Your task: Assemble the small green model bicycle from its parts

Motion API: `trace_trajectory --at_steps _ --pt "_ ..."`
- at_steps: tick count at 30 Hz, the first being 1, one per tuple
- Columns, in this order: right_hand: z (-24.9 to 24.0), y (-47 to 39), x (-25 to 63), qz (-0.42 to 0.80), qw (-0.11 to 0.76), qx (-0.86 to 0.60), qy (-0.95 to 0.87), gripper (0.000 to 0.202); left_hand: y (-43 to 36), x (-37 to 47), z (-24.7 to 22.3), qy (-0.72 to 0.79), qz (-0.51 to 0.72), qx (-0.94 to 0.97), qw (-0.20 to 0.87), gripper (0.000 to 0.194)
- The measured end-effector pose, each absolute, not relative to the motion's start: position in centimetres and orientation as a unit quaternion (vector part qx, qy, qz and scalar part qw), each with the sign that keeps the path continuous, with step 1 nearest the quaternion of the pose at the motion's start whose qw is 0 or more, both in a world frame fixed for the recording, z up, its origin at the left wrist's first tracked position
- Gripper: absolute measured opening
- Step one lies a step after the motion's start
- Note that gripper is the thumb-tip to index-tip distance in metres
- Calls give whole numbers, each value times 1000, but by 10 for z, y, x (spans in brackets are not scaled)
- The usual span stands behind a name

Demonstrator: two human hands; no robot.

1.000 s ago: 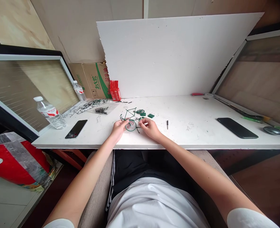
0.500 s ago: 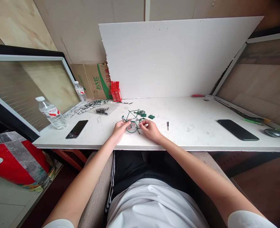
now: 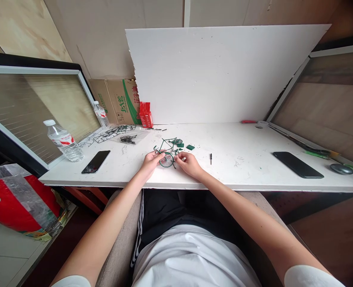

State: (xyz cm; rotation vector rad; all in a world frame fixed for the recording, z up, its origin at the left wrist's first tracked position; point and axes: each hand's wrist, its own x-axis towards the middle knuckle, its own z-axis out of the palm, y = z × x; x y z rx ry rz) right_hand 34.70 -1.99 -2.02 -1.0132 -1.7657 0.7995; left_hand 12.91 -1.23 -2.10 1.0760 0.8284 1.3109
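A small green model bicycle (image 3: 166,160) is held just over the white table, its spoked wheel toward me. My left hand (image 3: 151,162) is closed, pinching the bicycle at the wheel's left side. On the other side, my right hand (image 3: 188,164) is closed with thumb and fingertips together at the bicycle's right part; the exact piece between them is too small to make out. Just behind the bicycle lie a second green wheel (image 3: 177,141) and a flat green piece (image 3: 190,147). A small black screwdriver (image 3: 211,158) rests right of my right hand.
On the left stand two water bottles (image 3: 63,141), with a phone (image 3: 95,162) near them. Black part frames (image 3: 115,133) and a plastic bag of dark parts (image 3: 128,139) lie behind. A black phone-like slab (image 3: 297,164) and a mouse (image 3: 342,169) are at right.
Both hands stay at the bicycle with almost no visible movement. The view has shifted very slightly.
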Motion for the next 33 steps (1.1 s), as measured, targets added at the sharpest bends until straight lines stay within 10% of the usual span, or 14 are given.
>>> trace_trajectory --at_steps 33 --pt "-11 -28 348 368 406 -398 -736 51 -19 134 -19 393 517 547 529 66"
